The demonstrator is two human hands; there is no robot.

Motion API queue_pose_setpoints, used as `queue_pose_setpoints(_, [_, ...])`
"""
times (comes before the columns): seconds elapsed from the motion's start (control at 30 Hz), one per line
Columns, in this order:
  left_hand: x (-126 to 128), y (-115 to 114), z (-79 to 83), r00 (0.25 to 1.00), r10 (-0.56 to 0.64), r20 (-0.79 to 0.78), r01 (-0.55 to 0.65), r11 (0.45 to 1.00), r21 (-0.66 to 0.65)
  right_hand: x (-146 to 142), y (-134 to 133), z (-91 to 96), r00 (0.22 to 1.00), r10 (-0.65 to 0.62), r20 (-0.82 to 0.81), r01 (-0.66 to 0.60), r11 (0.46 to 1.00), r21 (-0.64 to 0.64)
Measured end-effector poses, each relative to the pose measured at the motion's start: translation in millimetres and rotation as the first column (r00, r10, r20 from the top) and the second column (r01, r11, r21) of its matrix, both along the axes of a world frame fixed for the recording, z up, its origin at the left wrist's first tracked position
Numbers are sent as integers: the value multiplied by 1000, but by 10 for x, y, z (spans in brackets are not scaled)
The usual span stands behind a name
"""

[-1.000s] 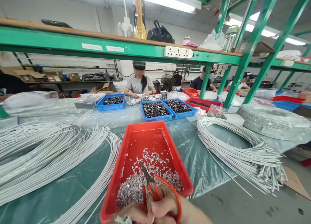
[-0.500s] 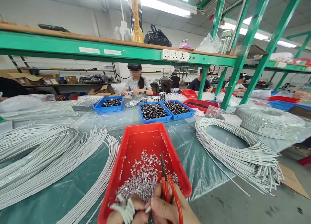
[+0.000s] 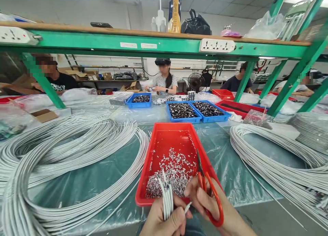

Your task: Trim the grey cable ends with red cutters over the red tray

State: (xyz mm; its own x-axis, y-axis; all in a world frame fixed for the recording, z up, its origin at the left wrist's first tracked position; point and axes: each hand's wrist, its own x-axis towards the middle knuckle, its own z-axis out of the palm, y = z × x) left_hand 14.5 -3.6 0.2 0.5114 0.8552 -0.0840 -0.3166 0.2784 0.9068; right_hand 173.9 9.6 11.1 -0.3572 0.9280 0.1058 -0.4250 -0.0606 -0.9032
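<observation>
1. Two bare hands show at the bottom edge of the head view, and each is closed on something.
2. The left hand [image 3: 164, 221] is curled around a bundle of white cable ends [image 3: 166, 195]. The ends stand upright out of the fist, over the near rim of the red tray [image 3: 176, 135].
3. The right hand [image 3: 217, 213] has its fingers through the red loops of the scissors [image 3: 208, 195]. The dark blades point up and away over the tray's right side (they look closed together).
4. The red tray lies just beyond both hands on the plastic sheet [image 3: 102, 181]. Silvery clippings [image 3: 174, 171] are heaped in its near half.
5. Large coils of white cable lie on both sides of the tray and apart from it, a left coil [image 3: 64, 150] and a right coil [image 3: 276, 157].
6. Farther back stand blue trays [image 3: 183, 111] filled with small dark parts. A seated person [image 3: 164, 82] is behind them.
</observation>
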Motion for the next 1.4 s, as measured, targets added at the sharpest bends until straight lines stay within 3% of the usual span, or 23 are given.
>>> queue_pose_setpoints(0.2, [57, 12, -45, 980, 185, 68, -187, 982, 21, -71, -55, -69, 991, 93, -96, -106, 983, -149])
queue_pose_setpoints(0.3, [74, 32, -27, 950, 309, 32, -311, 942, 124, -145, -55, -121, 972, 148, -180, -190, 951, -242])
queue_pose_setpoints(0.4, [91, 54, -8, 916, 400, -39, -384, 900, 207, -169, -41, -118, 974, 111, -198, -162, 952, -262])
queue_pose_setpoints(0.47, [96, 61, -17, 925, 373, -67, -359, 919, 160, -154, -27, -80, 984, 62, -167, -98, 972, -212])
queue_pose_setpoints(0.63, [61, 89, -68, 990, 130, -55, -128, 991, 36, -83, 2, 10, 997, -68, -39, 66, 996, -55])
queue_pose_setpoints(0.8, [6, 156, -43, 985, -170, 40, 170, 985, 14, -130, 79, -82, 995, 78, -63, -84, 992, -96])
queue_pose_setpoints(0.87, [-15, 176, -30, 970, -225, 87, 227, 974, -13, -158, 126, -98, 986, 143, -89, -154, 979, -130])
queue_pose_setpoints(0.97, [-30, 181, -33, 991, -120, 58, 122, 992, -33, -136, 199, -24, 989, 134, -68, -142, 981, -130])
queue_pose_setpoints(1.1, [12, 156, -68, 1000, 13, -18, -13, 1000, 23, 6, 251, 155, 998, -37, 60, 38, 999, -12])
queue_pose_setpoints(1.17, [48, 143, -85, 998, 52, -25, -52, 998, 23, 74, 233, 204, 988, -77, 133, 71, 996, 52])
queue_pose_setpoints(1.27, [88, 136, -95, 995, 96, 8, -96, 995, 13, 105, 166, 175, 974, -59, 220, 39, 995, 91])
queue_pose_setpoints(1.4, [100, 139, -83, 992, 123, 18, -124, 991, 52, 45, 106, 24, 959, -115, 258, 91, 991, 103])
